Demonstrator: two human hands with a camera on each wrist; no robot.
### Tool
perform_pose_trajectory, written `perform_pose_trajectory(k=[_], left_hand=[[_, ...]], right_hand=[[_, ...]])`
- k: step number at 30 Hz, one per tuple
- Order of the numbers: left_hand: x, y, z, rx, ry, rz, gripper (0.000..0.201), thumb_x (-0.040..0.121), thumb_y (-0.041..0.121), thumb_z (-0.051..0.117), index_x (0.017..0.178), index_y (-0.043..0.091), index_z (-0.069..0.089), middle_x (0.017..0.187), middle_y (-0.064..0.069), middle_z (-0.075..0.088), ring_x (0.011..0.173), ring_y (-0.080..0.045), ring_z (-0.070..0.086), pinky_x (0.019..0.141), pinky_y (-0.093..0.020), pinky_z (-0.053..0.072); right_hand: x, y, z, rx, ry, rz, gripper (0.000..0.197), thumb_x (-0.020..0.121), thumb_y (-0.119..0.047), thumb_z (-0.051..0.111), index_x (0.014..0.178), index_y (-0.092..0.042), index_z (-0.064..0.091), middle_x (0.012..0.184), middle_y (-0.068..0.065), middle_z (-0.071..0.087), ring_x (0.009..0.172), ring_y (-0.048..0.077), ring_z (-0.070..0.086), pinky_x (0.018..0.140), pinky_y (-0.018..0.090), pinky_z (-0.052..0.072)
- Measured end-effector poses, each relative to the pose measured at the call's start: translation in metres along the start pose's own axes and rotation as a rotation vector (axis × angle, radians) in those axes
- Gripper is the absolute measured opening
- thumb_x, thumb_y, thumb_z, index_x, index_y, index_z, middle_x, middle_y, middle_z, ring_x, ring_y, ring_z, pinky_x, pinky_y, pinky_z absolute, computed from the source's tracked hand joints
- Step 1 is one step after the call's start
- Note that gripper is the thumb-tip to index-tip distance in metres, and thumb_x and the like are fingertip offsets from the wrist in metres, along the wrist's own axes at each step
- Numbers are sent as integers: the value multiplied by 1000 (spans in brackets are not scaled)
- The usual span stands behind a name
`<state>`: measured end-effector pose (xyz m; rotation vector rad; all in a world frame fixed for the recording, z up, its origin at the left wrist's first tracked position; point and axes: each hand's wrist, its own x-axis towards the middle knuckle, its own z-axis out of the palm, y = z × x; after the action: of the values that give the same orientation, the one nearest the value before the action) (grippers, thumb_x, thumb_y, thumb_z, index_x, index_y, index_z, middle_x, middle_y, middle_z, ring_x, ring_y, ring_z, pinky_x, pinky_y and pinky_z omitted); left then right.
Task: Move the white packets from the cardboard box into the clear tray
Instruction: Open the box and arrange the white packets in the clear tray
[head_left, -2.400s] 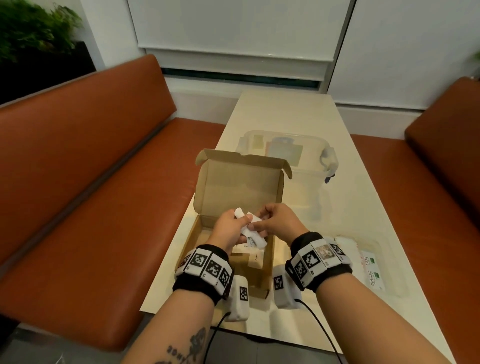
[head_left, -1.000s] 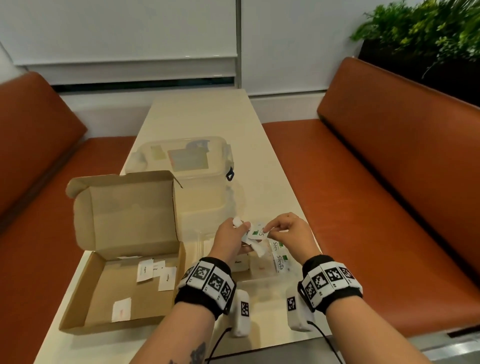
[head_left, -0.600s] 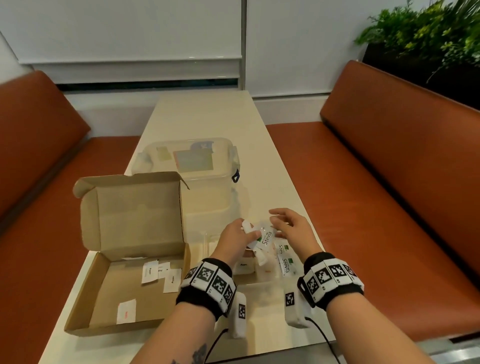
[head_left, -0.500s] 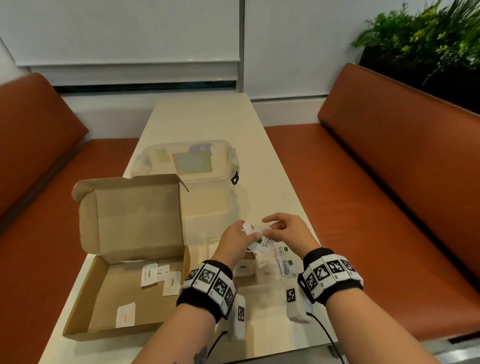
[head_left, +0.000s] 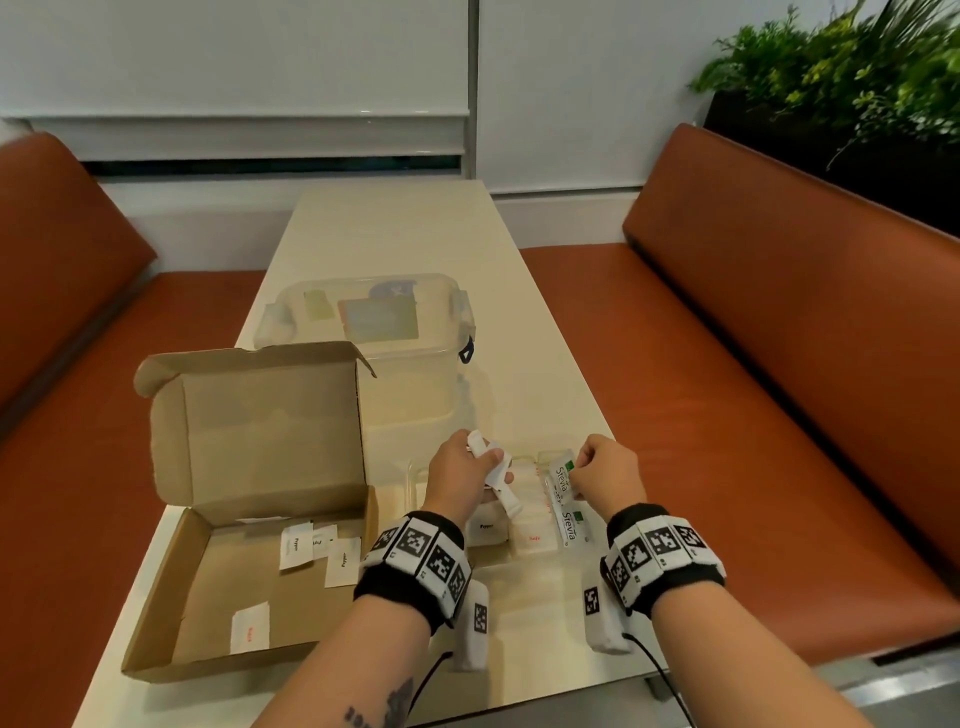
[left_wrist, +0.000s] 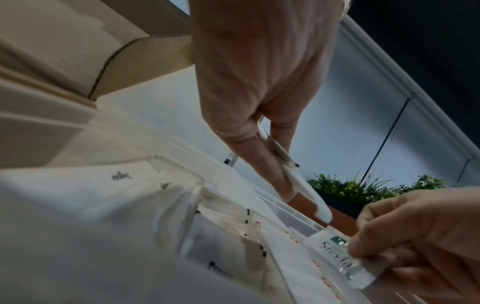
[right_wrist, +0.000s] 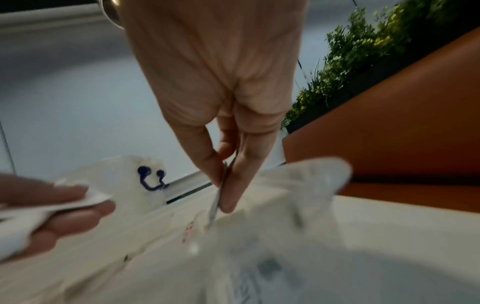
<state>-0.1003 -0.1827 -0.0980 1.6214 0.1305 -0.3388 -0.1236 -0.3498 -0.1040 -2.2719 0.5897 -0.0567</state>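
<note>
I count four packets (head_left: 296, 551) in my cardboard box (head_left: 218, 597). My left hand (head_left: 460, 480) holds some (count unclear); right hand (head_left: 609, 479) pinches one Stevia packet (head_left: 562, 478).

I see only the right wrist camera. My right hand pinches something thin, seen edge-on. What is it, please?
Observer: A white Stevia packet, pinched by the right hand at the right end of the clear tray.
Operator: Are packets in the cardboard box?
Observer: Yes, four white packets lie on the floor of the cardboard box.
Operator: Where is the box?
Observer: On the person's left of the tray, close beside it, its lid standing open.
</note>
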Motion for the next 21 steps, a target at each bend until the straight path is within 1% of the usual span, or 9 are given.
perform_pose_trajectory(k=[3, 5, 7, 9, 11, 15, 18, 20, 21], left_hand=[[-1, 1, 1, -7, -2, 2, 7, 94, 5, 54, 99, 5, 48, 105, -20, 62, 70, -24, 67, 66, -38, 59], [-2, 2, -1, -5, -7, 7, 8, 94, 4, 54, 99, 5, 48, 104, -20, 62, 71, -24, 66, 66, -38, 59], [-3, 2, -2, 1, -5, 8, 7, 94, 4, 54, 98, 5, 48, 103, -19, 62, 72, -25, 67, 67, -38, 59], [-4, 1, -4, 4, 3, 3, 7, 94, 5, 54, 97, 6, 48, 103, -19, 62, 73, -26, 67, 67, -38, 59], [-4, 0, -5, 0, 6, 0, 8, 94, 5, 54, 99, 5, 48, 105, -19, 62, 73, -26, 67, 65, -36, 59], [-5, -1, -8, 9, 9, 3, 10, 94, 6, 54, 103, 5, 49, 105, -18, 62, 73, -24, 68, 59, -31, 58], [-4, -1, -12, 33, 35, 10, 9, 95, 11, 55, 101, 9, 50, 97, -10, 62, 66, -12, 65, 48, -21, 52], [-1, -2, -14, 100, 72, 23, 10, 95, 16, 56, 102, 12, 50, 95, -5, 57, 75, -11, 61, 49, -19, 50], [0, -2, -15, 117, 87, 28, 12, 94, 19, 56, 103, 13, 50, 97, -4, 56, 81, -14, 60, 53, -21, 51]], right_hand=[[1, -1, 12, -76, 5, -1, 20, 80, 10, 40, 73, -8, 48, 81, 10, 54, 82, 33, 62, 71, 40, 55], [2, -1, 19, -159, -8, -20, 17, 81, 8, 40, 79, -6, 49, 85, 13, 56, 76, 29, 56, 64, 34, 48], [2, 1, 24, -253, -19, -54, 17, 82, 7, 40, 81, -7, 49, 88, 15, 59, 74, 26, 51, 63, 30, 41], [2, 4, 28, -357, -37, -87, 18, 83, 5, 40, 85, -7, 53, 93, 16, 63, 77, 28, 53, 63, 28, 38], [2, 7, 31, -443, -57, -116, 17, 85, 2, 41, 91, -6, 56, 97, 15, 64, 86, 30, 59, 64, 27, 38], [0, 7, 31, -526, -79, -157, 9, 89, -5, 45, 89, -9, 53, 101, 12, 62, 90, 29, 60, 65, 28, 37], [-2, -4, 27, -484, -11, -188, 14, 92, -17, 50, 97, -8, 58, 101, 9, 58, 90, 27, 59, 69, 29, 41], [-6, -19, 26, -315, 10, -237, 19, 91, -27, 54, 87, -10, 61, 86, 5, 62, 81, 23, 59, 67, 29, 43], [-9, -26, 27, -208, -45, -254, 23, 90, -31, 57, 80, -11, 61, 78, 4, 63, 75, 20, 59, 65, 29, 45]])
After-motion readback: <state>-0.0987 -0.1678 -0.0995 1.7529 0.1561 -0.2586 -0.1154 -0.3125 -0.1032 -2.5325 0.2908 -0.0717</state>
